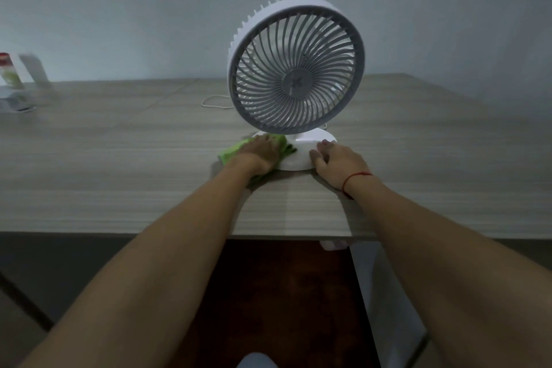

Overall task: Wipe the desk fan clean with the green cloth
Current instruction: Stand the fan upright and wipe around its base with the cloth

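Observation:
A white desk fan [295, 66] with a round grey grille stands upright on the wooden desk [119, 164], its head tilted slightly back. My left hand [260, 154] presses the green cloth [231, 153] flat against the left side of the fan's round white base [298, 155]. The cloth spreads partly over the base and partly over the desk, with much of it hidden under my palm. My right hand [337, 163] rests on the right front edge of the base, fingers curled over it, a red string around the wrist.
A thin white cable [213, 101] loops on the desk behind the fan. At the far left stand a blurred bottle with a red top [9, 72] and a clear holder [33, 70]. The desk's front edge runs below my forearms, dark floor beneath. A plain wall rises behind.

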A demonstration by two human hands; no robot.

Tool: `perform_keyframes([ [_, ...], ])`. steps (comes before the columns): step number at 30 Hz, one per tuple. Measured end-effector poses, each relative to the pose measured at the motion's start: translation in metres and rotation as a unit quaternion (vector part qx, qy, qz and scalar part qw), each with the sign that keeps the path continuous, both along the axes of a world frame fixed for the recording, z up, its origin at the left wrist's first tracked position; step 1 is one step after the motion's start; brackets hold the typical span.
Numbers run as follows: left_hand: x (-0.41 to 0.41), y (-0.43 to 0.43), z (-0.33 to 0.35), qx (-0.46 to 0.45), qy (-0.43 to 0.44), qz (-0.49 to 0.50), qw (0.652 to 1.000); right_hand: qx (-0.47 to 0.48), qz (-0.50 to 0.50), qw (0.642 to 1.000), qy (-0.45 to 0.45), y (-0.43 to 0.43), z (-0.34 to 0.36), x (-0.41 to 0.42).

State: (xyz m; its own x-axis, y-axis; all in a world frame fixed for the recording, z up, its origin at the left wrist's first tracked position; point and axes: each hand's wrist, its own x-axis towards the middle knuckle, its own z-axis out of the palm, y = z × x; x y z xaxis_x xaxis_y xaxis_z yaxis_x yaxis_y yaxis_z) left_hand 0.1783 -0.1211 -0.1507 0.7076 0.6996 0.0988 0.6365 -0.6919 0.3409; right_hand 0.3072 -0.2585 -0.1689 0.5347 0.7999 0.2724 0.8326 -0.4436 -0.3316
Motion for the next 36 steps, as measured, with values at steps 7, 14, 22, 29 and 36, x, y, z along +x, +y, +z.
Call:
perform_keyframes([
  [7, -0.01, 0.032, -0.01, -0.04, -0.024, 0.062, 0.997, -0.018, 0.026, 0.999, 0.005, 0.003, -0.003, 0.005],
  [14, -0.022, -0.033, -0.016, 0.045, -0.051, -0.079, 0.995, -0.033, 0.031, 0.999, 0.011, 0.001, 0.0, 0.001],
  [22, -0.013, -0.024, -0.017, 0.05, -0.018, -0.015, 0.998, -0.026, 0.024, 0.999, 0.015, 0.0, -0.001, -0.003],
  [29, -0.01, 0.039, -0.009, -0.064, -0.009, 0.07, 0.995, -0.005, 0.038, 0.999, 0.006, -0.001, -0.008, 0.0],
  [36, -0.004, 0.018, -0.008, 0.001, -0.025, -0.02, 0.999, -0.023, 0.023, 0.999, -0.024, -0.001, -0.004, -0.001],
])
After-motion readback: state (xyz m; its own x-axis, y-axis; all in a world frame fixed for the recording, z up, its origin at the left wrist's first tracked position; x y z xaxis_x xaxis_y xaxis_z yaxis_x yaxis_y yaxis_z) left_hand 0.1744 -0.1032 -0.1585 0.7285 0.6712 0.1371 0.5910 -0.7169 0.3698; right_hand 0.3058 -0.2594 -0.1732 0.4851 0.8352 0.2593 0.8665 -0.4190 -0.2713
